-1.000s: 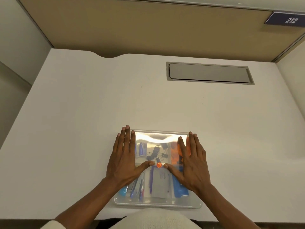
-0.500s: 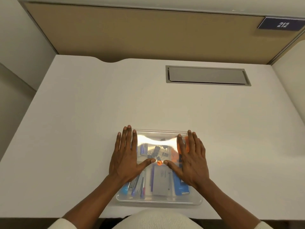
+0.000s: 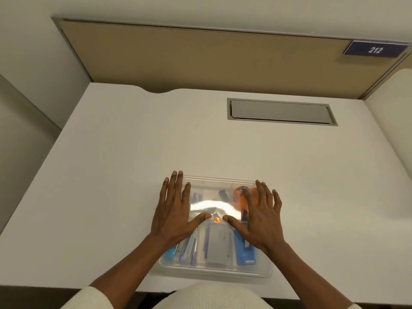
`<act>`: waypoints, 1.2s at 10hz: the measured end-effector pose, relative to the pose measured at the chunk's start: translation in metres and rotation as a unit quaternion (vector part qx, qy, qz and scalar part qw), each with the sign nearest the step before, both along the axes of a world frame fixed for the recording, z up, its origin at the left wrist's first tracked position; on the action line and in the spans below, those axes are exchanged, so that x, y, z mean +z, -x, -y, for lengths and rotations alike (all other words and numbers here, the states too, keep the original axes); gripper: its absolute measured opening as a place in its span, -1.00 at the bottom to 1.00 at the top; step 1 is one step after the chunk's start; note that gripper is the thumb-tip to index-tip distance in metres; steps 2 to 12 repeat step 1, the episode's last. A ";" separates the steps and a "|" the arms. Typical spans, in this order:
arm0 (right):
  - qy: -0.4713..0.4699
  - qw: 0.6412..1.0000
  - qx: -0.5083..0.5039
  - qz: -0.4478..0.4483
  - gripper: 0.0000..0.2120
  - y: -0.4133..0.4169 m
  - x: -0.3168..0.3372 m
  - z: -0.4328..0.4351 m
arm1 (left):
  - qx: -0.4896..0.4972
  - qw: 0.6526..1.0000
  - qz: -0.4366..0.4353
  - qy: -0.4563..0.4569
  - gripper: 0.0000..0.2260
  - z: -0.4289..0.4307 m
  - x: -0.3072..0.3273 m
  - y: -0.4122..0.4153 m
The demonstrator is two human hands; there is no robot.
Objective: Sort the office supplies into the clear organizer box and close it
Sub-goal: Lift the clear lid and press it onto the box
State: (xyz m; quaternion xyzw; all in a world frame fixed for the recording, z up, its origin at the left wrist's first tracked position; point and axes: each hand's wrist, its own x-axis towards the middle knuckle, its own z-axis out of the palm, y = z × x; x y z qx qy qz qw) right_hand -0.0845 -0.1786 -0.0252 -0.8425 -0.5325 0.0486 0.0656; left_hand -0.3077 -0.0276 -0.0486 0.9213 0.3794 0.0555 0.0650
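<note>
I see the clear box [image 3: 214, 269] sitting at the near edge of the white desk [image 3: 111, 175], straight in front of me, with its lid down flat over the contents. My left hand [image 3: 175, 214] lies palm-down on the left part of the lid, fingers spread and pointing far, gripping nothing. My right hand [image 3: 259, 216] mirrors it on the right part, also flat and holding nothing. The two thumbs point toward each other near the lid's middle, either side of a small orange spot [image 3: 216, 219].

Through the plastic I can make out pens [image 3: 189, 250] in the near-left section, a grey card-like pack [image 3: 219, 246] in the near middle, and a blue stapler [image 3: 244, 253] at the near right. Dark clips [image 3: 224, 194] sit in the far middle, and something orange [image 3: 239, 195] fills the far-right section, though glare on the lid blurs it, so I cannot say what it is.

Farther off, a grey hatch [image 3: 281, 111] is set into the desk on the right, and a blue sign [image 3: 375, 50] reading 212 hangs on the tan panel [image 3: 200, 59] behind.
</note>
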 end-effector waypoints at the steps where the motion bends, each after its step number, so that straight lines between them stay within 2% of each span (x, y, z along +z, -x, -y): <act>1: -0.042 0.999 -0.013 -0.028 -0.09 -0.006 0.015 -0.009 | -0.007 1.000 0.016 0.005 0.00 -0.008 0.013 -0.004; 12: -0.042 0.999 -0.013 -0.028 -0.09 -0.006 0.015 -0.009 | -0.007 1.000 0.016 0.005 0.00 -0.008 0.013 -0.004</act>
